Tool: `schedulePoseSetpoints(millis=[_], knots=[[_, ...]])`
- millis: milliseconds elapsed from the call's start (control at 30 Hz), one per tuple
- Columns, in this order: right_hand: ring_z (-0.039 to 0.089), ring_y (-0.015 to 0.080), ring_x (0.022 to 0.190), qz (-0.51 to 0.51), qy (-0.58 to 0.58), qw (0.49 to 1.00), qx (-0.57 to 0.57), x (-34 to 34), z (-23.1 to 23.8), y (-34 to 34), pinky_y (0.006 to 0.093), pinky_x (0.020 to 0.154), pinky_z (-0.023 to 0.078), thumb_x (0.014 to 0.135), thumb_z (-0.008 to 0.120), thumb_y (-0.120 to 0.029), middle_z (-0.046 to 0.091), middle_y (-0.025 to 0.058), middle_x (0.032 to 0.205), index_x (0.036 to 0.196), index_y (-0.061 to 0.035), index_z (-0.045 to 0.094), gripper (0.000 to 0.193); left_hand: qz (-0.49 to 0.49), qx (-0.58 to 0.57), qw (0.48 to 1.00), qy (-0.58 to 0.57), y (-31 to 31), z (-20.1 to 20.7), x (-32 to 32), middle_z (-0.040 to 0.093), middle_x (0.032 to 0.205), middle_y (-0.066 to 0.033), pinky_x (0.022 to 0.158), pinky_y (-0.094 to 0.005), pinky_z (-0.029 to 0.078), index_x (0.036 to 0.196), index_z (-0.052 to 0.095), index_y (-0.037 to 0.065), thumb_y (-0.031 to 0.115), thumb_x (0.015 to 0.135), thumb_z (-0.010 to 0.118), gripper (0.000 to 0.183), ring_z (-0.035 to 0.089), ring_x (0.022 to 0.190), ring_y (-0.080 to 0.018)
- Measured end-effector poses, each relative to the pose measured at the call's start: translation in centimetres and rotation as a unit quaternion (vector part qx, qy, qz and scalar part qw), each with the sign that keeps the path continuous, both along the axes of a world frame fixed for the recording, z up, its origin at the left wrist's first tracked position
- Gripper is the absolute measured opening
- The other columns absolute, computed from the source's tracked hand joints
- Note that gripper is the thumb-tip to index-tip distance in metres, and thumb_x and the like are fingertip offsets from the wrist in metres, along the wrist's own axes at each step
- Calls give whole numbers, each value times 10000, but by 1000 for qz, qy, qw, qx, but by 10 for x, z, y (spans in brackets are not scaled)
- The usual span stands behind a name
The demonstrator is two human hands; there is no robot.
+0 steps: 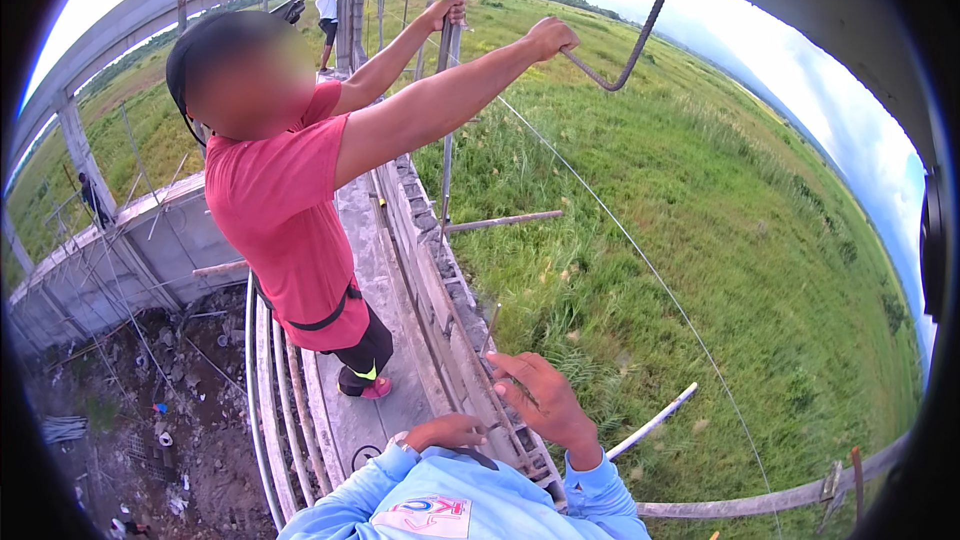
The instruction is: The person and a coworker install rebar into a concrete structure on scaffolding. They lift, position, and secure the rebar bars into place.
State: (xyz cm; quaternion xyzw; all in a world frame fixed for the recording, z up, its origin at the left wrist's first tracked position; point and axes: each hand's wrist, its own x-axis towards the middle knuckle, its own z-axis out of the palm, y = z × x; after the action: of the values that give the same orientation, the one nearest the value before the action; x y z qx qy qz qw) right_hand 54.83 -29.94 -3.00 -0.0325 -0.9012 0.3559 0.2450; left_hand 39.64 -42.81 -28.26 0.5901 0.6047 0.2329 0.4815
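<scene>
My left hand (447, 430), in a light blue sleeve, is low in the middle, close to my body. Its fingers are loosely stretched toward the right, and I see nothing held. Over the edge of the grey block wall (462, 350) is my right hand (552, 406), raised with bent fingers spread apart. A thin dark sliver shows between those fingers; it may be only a gap. Just beyond them a short thin rod (492, 325) stands up by the wall. Ahead, a co-worker in a red shirt (285, 220) grips a bent steel rebar (640, 50) overhead with one hand and an upright bar with the other.
The co-worker stands on a narrow concrete ledge (375, 405). Long poles (280, 390) run along its left, above rubble-strewn ground (190, 420) far below. Right of the wall it drops to a grassy field (700, 240), crossed by a taut line (640, 250). A concrete beam (830, 30) hangs overhead.
</scene>
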Motion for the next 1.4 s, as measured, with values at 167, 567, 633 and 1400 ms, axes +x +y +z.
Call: schedulePoseSetpoints(millis=[167,567,633,1400], knots=[[653,343,947,-5,-3,999,-32,9,-5,0,413,852,535,973,695,-143,685,163,1098,1417,-68,600,461,0,-1,1000,-13,0,-2,-1,737,1115,-186,931,-440,523,1235,680,59,437,993,638,450,702,1055,-334],[677,300,984,-11,-96,993,-62,36,-46,3,400,900,538,993,661,-142,690,147,1079,1427,-57,593,448,1,-36,999,-5,12,-16,-7,739,1118,-181,914,-434,534,1226,686,62,447,975,652,461,706,1038,-323],[687,276,973,-13,-93,994,-63,36,-45,2,390,898,541,990,662,-121,696,133,1047,1427,-50,594,448,-9,-33,999,-6,13,-19,-7,739,1124,-179,911,-435,537,1235,684,63,451,974,654,469,708,1038,-322],[664,376,1093,37,-128,990,-38,43,-59,-3,435,949,529,1007,645,-237,680,193,1222,1416,-85,591,439,1,-11,1000,25,7,-41,6,708,1143,-237,923,-487,508,1258,672,62,468,967,642,501,679,1069,-399]])
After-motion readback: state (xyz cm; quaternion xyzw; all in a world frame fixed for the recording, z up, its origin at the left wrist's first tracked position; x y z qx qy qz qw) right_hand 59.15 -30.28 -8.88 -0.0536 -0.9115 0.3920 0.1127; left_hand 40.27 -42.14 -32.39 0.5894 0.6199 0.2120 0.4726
